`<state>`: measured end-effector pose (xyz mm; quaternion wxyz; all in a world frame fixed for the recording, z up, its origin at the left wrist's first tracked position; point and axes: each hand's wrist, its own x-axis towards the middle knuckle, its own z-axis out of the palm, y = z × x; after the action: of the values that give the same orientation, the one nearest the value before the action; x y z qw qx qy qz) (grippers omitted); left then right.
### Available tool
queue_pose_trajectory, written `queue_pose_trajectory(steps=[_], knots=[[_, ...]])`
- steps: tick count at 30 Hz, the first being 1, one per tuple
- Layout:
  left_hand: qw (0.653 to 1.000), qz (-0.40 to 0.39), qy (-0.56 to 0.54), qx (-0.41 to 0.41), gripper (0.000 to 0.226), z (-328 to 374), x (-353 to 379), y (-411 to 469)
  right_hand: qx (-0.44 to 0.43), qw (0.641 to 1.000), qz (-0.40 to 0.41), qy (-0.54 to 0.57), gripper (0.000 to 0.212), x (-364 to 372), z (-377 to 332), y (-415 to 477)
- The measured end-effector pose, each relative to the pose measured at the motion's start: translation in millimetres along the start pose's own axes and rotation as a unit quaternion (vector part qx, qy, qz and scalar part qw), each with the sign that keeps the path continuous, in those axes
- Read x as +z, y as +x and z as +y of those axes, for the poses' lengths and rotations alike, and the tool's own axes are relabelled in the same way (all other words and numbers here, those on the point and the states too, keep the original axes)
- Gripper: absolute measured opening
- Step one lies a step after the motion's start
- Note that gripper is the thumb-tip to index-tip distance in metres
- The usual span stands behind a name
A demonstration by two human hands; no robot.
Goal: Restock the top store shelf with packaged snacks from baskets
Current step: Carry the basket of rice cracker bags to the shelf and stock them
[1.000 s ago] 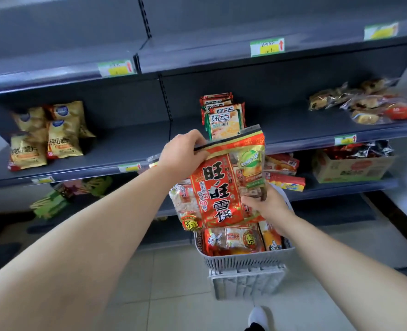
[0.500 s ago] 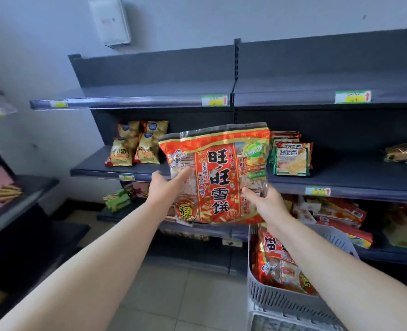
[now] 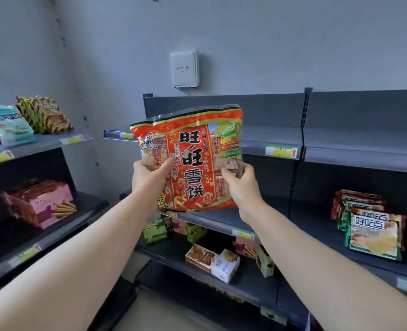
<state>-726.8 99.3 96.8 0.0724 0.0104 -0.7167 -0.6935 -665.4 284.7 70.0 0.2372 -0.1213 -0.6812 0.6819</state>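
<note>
Two bare hands hold a large red bag of rice crackers [image 3: 197, 163] upright in the air, in front of the left end of the grey top shelf [image 3: 281, 137]. The left hand [image 3: 149, 180] grips the bag's lower left side, thumb across the front. The right hand [image 3: 241, 187] grips the lower right side, fingers curled round the edge. As far as can be seen, the bag touches no shelf. Its top edge stands above the top shelf's front rail and its bottom hangs near the shelf below. The top shelf looks bare where visible.

Likely risks: both grips sit low, so the tall, glossy bag could flop over or slip while being lifted. Its bottom could snag on the front rail beside the yellow price label [image 3: 281, 151]. Squeezing harder may break the crackers inside. Stood upright near the edge, the bag may topple off.
</note>
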Motion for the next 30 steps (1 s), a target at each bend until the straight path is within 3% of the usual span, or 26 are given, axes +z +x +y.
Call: queue_pose_trajectory(steps=[3,7,15,20,25,30], knots=[[1.000,0.010,-0.024,0.011,0.073,33,15,60,-0.048,0.999,-0.011,-0.005,0.025,20,-27,61],[0.998,-0.033,-0.053,0.024,0.046,69,41,136,-0.122,0.987,0.064,-0.080,0.026,45,-49,161],[0.997,-0.010,-0.048,0.054,0.031,100,52,248,-0.093,0.992,0.053,-0.066,0.043,114,-55,276],[0.997,-0.008,-0.046,0.061,0.036,99,52,303,-0.101,0.992,0.051,-0.063,0.032,146,-48,315],[0.993,0.008,-0.071,0.092,0.040,107,44,372,-0.103,0.991,0.073,-0.050,0.038,193,-55,355],[0.993,-0.038,-0.057,0.098,0.055,115,25,458,-0.111,0.990,0.075,-0.047,0.038,253,-60,402]])
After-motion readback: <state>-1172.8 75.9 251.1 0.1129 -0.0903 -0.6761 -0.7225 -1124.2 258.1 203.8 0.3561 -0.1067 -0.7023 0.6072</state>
